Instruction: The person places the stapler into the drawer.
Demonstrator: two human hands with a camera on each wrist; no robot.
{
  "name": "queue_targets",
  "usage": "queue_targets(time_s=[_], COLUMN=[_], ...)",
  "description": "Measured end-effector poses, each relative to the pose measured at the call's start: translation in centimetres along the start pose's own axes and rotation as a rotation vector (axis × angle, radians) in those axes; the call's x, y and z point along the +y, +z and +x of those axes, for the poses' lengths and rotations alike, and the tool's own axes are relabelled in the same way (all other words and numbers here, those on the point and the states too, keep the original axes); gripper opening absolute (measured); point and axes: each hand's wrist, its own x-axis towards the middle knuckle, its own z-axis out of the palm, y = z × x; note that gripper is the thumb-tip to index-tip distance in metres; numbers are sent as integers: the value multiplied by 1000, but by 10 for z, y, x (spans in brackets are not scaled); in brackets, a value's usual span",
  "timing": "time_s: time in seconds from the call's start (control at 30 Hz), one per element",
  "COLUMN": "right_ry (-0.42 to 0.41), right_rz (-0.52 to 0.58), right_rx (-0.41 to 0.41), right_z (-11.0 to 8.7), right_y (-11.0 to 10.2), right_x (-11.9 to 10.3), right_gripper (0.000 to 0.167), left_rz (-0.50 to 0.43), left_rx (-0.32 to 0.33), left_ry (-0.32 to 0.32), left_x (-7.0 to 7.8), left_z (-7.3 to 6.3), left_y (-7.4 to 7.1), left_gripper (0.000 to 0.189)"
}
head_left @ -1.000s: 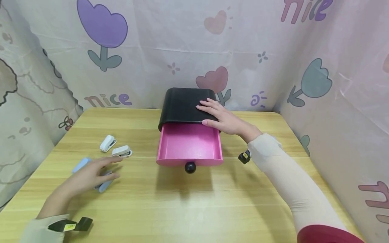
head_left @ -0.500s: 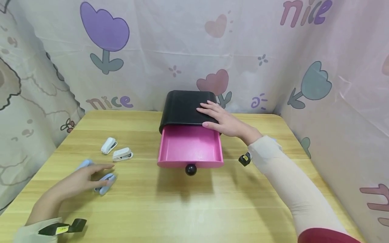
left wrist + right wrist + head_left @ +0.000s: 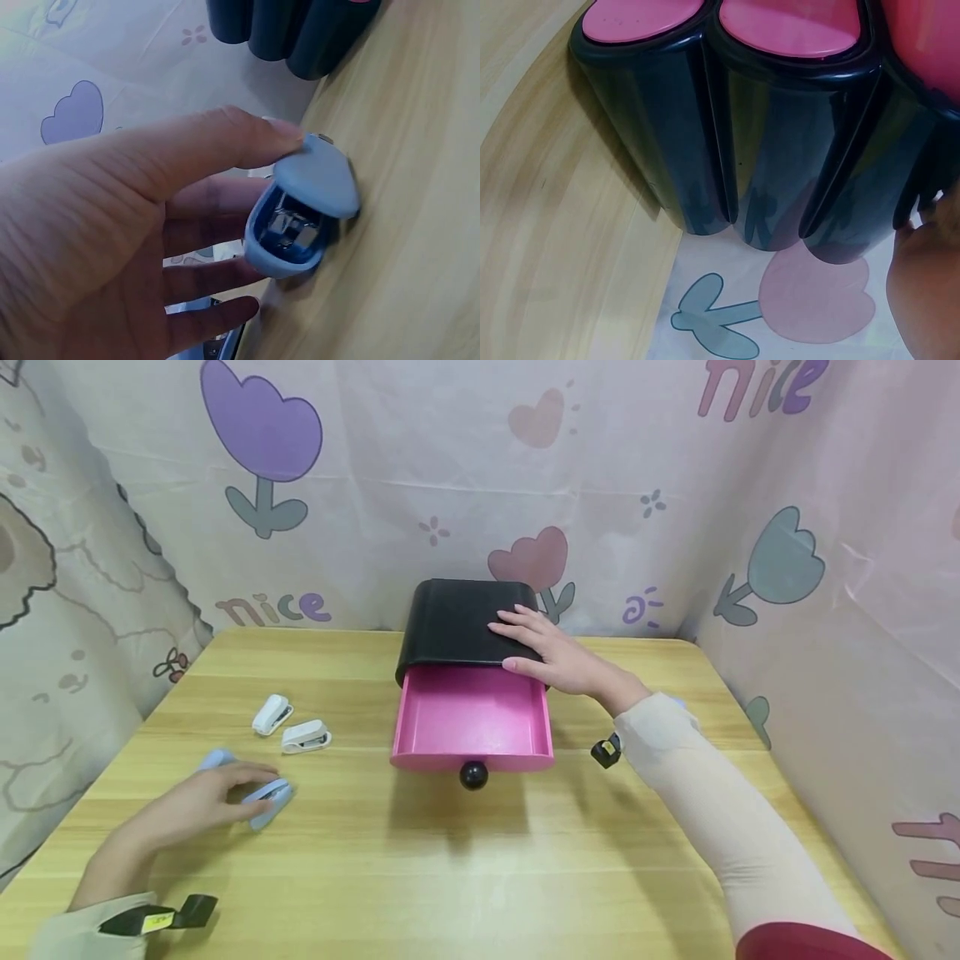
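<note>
My left hand point(image 3: 198, 802) pinches a light-blue mini stapler point(image 3: 272, 800) at the left of the table. In the left wrist view the thumb lies on the top of that stapler point(image 3: 319, 176), with fingers behind it; its front gapes. A second blue stapler point(image 3: 216, 758) lies partly hidden behind the hand. Beyond are two white staplers point(image 3: 272, 714), point(image 3: 306, 737). My right hand point(image 3: 558, 658) rests, fingers spread, on top of a black drawer box point(image 3: 465, 622). Its pink top drawer point(image 3: 472, 714) is pulled out, with nothing inside, and carries a black knob point(image 3: 473, 775).
The wooden table point(image 3: 480, 877) spreads under everything. A patterned curtain point(image 3: 390, 460) hangs behind and at both sides. In the right wrist view, two lower pink drawers point(image 3: 791, 26) sit pushed into the box. A small blue thing point(image 3: 679, 702) peeks out behind the right sleeve.
My left hand has drawn back and down onto the nearer blue stapler, and thumb and fingers have come together on it. The right hand stays on the box.
</note>
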Motion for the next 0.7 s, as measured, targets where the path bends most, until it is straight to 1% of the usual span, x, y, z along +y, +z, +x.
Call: queue_targets(time_s=[0.07,0.17,0.3,0.43,0.6,0.7], right_ry=[0,1,-3,-3,-7,-8], right_rz=[1,1,-2,0,-5,-3], right_rx=[2,1,12,17,20,19], right_z=[0,-1,0,0,0,0], right_y=[1,1,2,1,0,0], right_x=[0,0,1,1,2,2], right_gripper=[61,61,60,60,60,60], left_rz=[0,-16,-29,-37,-8,13], left_rx=[0,-2,15,54,123,142], left_ry=[-3,-26,-33,-31,14,20], left_x=[1,1,2,4,7,9], left_z=[2,3,6,9,14,16], left_y=[1,3,4,5,9,12], left_gripper=[41,38,38,42,48,50])
